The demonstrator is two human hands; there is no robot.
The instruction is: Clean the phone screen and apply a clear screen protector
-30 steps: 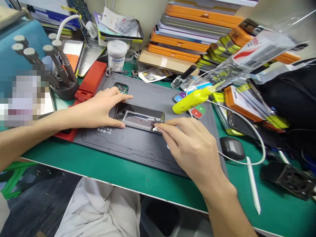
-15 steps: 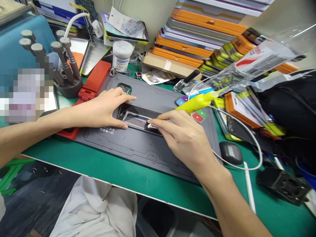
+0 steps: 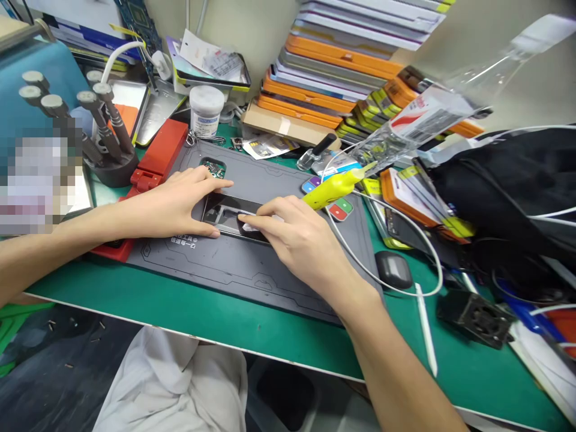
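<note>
Phone-like slab (image 3: pixel 225 217) on a gray mat (image 3: pixel 229 267), left hand (image 3: pixel 180 203) at one end, right hand (image 3: pixel 297 231) over the other

At left, the left hand is spread, thumb toward the near edge of the slab, fingers reaching toward the far side. If this light brace gave way under sideways pressure, the slab could skid on the mat. The fingers lie close to a green circuit board (image 3: pixel 215 169) in a recess of the mat; straying farther, they could disturb it. At center, the right hand pinches a small white wad (image 3: pixel 250 227), too covered to identify. Pressing hard, or trapping grit beneath it, could scratch the glossy surface. At right, a yellow bottle (image 3: pixel 330 187) with a thin nozzle appears just behind the right hand's knuckles, whether touching I cannot tell; a backward swing could knock it and perhaps spill it. A white cord (image 3: pixel 344 243) loops nearby and could snag the wrist.

As for position, the slab's left end lies within the gap between the left thumb and fingers. Its middle is bare, and its right part runs beneath the right fingertips, partly hidden.
</note>
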